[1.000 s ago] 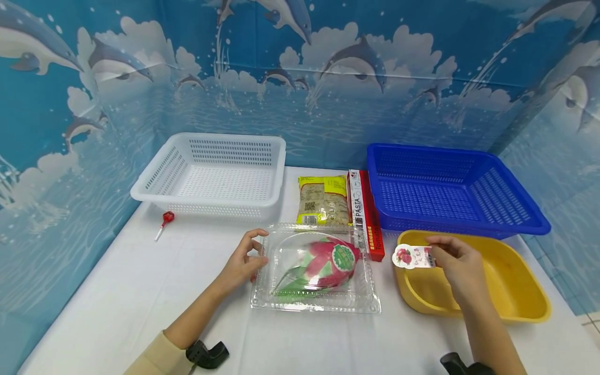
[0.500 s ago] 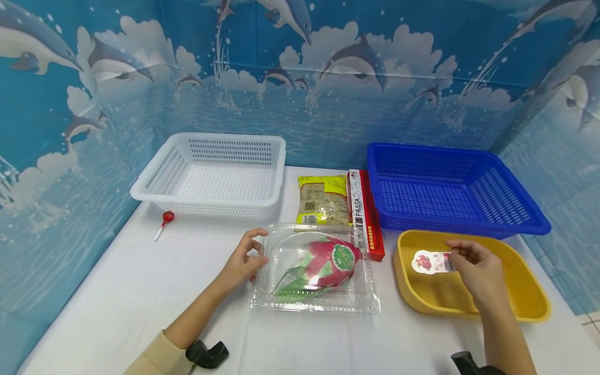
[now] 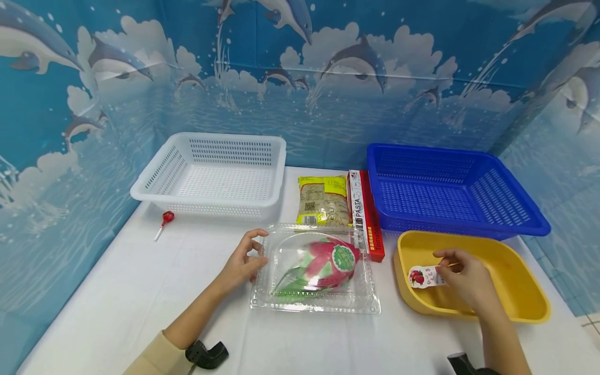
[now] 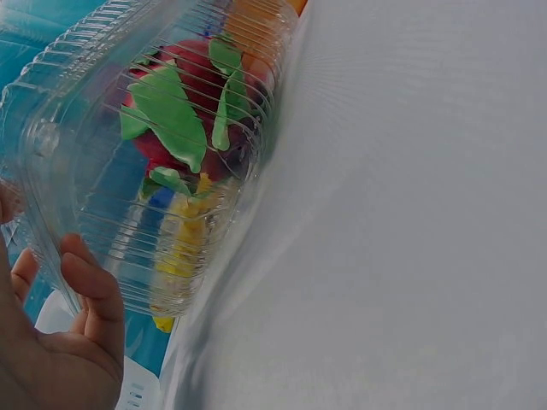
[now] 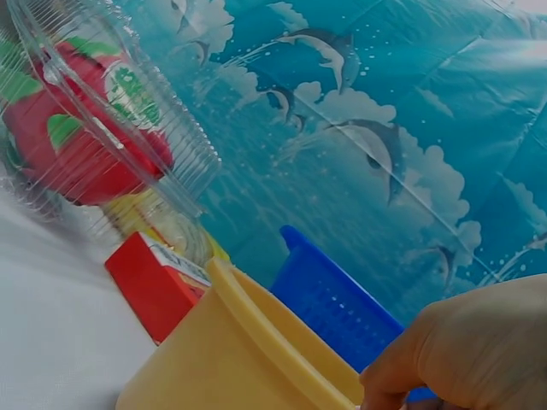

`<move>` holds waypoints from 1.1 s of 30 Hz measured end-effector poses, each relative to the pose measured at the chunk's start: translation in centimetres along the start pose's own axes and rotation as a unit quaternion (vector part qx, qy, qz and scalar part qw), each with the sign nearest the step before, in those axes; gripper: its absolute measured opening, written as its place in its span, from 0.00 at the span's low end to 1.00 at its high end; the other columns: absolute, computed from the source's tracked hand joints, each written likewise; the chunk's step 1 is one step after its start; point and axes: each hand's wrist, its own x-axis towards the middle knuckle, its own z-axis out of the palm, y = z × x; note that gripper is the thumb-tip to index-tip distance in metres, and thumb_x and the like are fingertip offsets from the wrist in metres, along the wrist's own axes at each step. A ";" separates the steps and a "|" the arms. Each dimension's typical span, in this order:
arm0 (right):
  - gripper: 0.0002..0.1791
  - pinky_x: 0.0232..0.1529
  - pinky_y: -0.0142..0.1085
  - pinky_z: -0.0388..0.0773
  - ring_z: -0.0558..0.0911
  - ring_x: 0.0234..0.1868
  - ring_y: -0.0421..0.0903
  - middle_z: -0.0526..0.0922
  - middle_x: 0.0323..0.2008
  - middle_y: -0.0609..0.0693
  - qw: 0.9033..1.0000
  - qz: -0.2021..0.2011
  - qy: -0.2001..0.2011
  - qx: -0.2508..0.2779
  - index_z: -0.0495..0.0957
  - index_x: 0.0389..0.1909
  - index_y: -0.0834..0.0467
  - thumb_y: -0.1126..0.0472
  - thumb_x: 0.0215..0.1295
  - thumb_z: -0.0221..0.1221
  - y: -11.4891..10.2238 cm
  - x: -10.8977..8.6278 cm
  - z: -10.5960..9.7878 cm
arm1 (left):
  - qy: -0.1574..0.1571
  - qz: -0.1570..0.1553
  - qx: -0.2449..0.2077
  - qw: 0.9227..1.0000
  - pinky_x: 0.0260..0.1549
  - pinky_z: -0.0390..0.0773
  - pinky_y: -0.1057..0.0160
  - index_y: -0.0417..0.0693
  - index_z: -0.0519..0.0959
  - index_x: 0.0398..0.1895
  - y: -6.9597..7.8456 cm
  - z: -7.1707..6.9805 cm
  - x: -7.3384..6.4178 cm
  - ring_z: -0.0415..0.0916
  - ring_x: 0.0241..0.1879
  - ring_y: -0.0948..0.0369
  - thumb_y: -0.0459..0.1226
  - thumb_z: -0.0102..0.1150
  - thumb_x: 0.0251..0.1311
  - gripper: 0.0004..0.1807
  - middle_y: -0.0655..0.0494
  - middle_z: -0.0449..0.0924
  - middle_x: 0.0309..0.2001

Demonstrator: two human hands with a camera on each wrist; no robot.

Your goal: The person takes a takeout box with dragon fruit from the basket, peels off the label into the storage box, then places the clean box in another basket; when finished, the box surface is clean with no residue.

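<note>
Card: I see the small white card with a red fruit print at the lower right of the head view, over the left end of the yellow tub; whether it touches the tub I cannot tell.
Right hand: my right hand pinches the card's right end between thumb and fingers.
Left hand: my left hand has thumb and fingers bent round the clear box's left edge.
Clear box: lower centre, the clear box with a pink-and-green dragon fruit inside.
Behind the box: a yellow packet and, touching it, a red pasta box.
Baskets: white basket left of centre, blue basket at right.
Lollipop: red lollipop on the desk, left.
</note>
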 end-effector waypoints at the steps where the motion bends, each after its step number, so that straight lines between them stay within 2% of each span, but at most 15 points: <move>1: 0.13 0.25 0.27 0.73 0.74 0.34 0.49 0.75 0.35 0.56 1.000 -0.001 -0.008 -0.003 0.74 0.49 0.70 0.70 0.65 0.56 0.0 0.0 0.1 | -0.001 0.001 0.000 1.000 0.12 0.69 0.69 0.44 0.58 0.65 0.0 0.0 0.0 0.61 0.13 0.67 0.29 0.53 0.60 0.29 0.45 0.64 0.38; 4: 0.13 0.27 0.26 0.73 0.76 0.36 0.53 0.75 0.35 0.56 1.000 0.002 -0.020 -0.014 0.74 0.49 0.69 0.70 0.64 0.56 -0.1 0.0 0.2 | -0.004 0.003 -0.003 1.000 0.12 0.68 0.70 0.44 0.58 0.65 0.0 0.0 0.0 0.61 0.13 0.67 0.29 0.53 0.60 0.30 0.46 0.63 0.38; 13: 0.16 0.30 0.29 0.73 0.77 0.38 0.56 0.75 0.36 0.57 0.998 0.037 -0.048 -0.034 0.72 0.52 0.68 0.68 0.64 0.57 0.1 0.3 0.2 | -0.003 0.001 -0.008 1.000 0.11 0.66 0.70 0.43 0.58 0.66 0.0 0.1 0.1 0.59 0.12 0.69 0.29 0.52 0.62 0.29 0.47 0.63 0.38; 18: 0.19 0.32 0.34 0.75 0.79 0.36 0.56 0.79 0.37 0.59 0.996 0.043 -0.058 -0.045 0.71 0.52 0.69 0.63 0.64 0.60 0.1 0.4 0.2 | -0.002 -0.006 0.002 1.000 0.10 0.66 0.69 0.44 0.59 0.68 0.2 0.3 0.1 0.59 0.12 0.70 0.31 0.50 0.66 0.27 0.48 0.62 0.36; 21: 0.22 0.32 0.35 0.74 0.79 0.38 0.57 0.79 0.38 0.60 0.995 0.056 -0.068 -0.046 0.71 0.53 0.69 0.59 0.65 0.61 0.0 0.5 0.2 | 0.000 -0.018 0.016 1.000 0.10 0.67 0.69 0.48 0.58 0.71 0.3 0.4 0.0 0.59 0.13 0.70 0.33 0.50 0.68 0.29 0.47 0.62 0.37; 25: 0.23 0.34 0.38 0.74 0.78 0.42 0.61 0.79 0.39 0.61 0.995 0.051 -0.064 -0.053 0.71 0.53 0.69 0.57 0.66 0.61 0.0 0.4 0.3 | -0.009 -0.036 0.019 0.999 0.11 0.67 0.70 0.56 0.54 0.75 0.5 0.4 -0.2 0.60 0.14 0.69 0.36 0.52 0.68 0.34 0.47 0.62 0.38; 28: 0.24 0.38 0.43 0.75 0.77 0.44 0.63 0.79 0.40 0.63 0.995 0.057 -0.058 -0.053 0.71 0.53 0.70 0.56 0.66 0.61 -0.1 0.4 0.3 | -0.020 -0.045 0.008 0.999 0.11 0.67 0.70 0.60 0.51 0.76 0.7 0.4 -0.2 0.61 0.13 0.68 0.37 0.56 0.66 0.38 0.48 0.64 0.35; 33: 0.24 0.41 0.46 0.74 0.75 0.43 0.61 0.77 0.41 0.66 0.995 0.080 -0.037 -0.044 0.70 0.54 0.71 0.55 0.68 0.59 -0.3 0.4 0.3 | -0.032 -0.044 -0.005 0.998 0.09 0.67 0.69 0.57 0.55 0.75 0.8 0.4 -0.2 0.61 0.11 0.67 0.34 0.57 0.65 0.37 0.52 0.66 0.28</move>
